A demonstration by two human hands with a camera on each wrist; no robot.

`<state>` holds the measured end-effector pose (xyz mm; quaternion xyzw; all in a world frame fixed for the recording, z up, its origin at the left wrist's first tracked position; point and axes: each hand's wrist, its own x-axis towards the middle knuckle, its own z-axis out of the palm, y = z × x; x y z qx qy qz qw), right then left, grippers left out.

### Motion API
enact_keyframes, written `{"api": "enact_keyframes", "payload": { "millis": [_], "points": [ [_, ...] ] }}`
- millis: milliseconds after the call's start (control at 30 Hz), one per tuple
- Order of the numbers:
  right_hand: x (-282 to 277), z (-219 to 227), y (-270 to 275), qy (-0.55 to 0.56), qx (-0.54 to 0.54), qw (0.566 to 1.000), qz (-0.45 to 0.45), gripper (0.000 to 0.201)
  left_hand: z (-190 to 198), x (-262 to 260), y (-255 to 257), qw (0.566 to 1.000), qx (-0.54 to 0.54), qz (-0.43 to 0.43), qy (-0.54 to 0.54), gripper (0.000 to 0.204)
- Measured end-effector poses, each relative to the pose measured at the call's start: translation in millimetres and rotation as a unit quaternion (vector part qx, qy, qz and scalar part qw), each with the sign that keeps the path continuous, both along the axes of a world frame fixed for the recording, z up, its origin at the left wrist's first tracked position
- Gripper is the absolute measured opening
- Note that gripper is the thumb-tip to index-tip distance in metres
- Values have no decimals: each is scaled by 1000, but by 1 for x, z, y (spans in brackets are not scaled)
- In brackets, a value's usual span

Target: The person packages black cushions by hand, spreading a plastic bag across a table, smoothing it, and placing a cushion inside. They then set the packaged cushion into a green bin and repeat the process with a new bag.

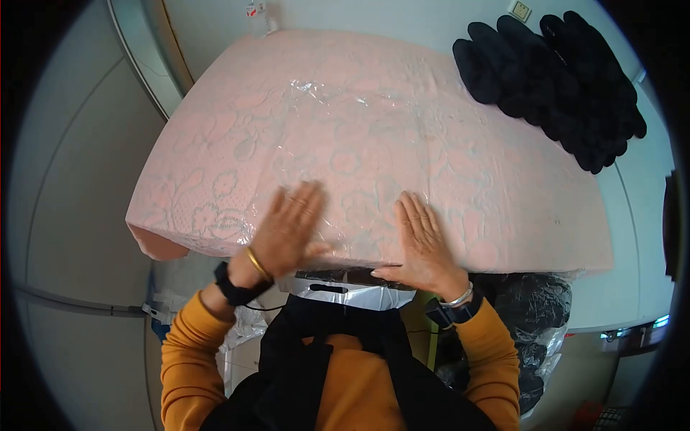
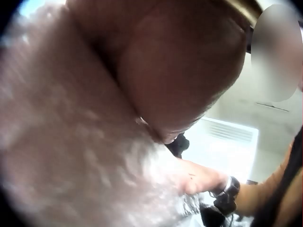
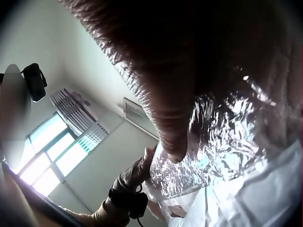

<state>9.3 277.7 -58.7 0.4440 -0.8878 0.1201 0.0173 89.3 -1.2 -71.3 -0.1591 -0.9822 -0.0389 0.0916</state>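
A sheet of clear plastic (image 1: 359, 165) lies flat over the pink flower-patterned tablecloth (image 1: 194, 136), its creases catching the light. My left hand (image 1: 287, 226) rests palm down on the plastic, left of the middle, fingers stretched away from me; it looks slightly blurred. At the table's front edge my right hand (image 1: 424, 248) lies with straight fingers on the plastic and its thumb out to the side. In the right wrist view, the shiny crinkled plastic (image 3: 208, 161) shows close beside the thumb. Between the hands, a silvery-white bag (image 1: 366, 297) with a handle slot hangs below the edge.
Several black padded pieces (image 1: 546, 86) lie at the back right of the table. A clear bottle (image 1: 259, 20) stands at the back left by the wall. Dark plastic-wrapped bundles (image 1: 532, 305) sit below the table's front right edge. A white panel (image 1: 86, 158) borders the left.
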Motion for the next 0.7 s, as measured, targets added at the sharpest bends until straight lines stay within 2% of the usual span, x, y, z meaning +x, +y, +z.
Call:
{"api": "enact_keyframes", "payload": {
  "millis": [33,100,233,500,600,700],
  "points": [
    [-1,0,4,-1,-5,1000,-1,119,-4,-1,-17,1000,1,-1,-5,81],
    [-3,1,6,2,-10,1000,-2,121,-10,-5,-48,996,-18,82,31,80],
    [3,3,8,-5,3,1000,-26,122,-12,-3,-64,991,-27,119,48,80],
    [61,1,36,36,26,999,-20,107,-5,64,-35,993,-6,113,40,82],
    [73,3,42,-4,-61,998,-1,93,1,71,-31,993,-5,114,24,83],
    [59,21,28,30,-91,995,6,88,17,65,-15,994,5,98,39,83]
  ]
}}
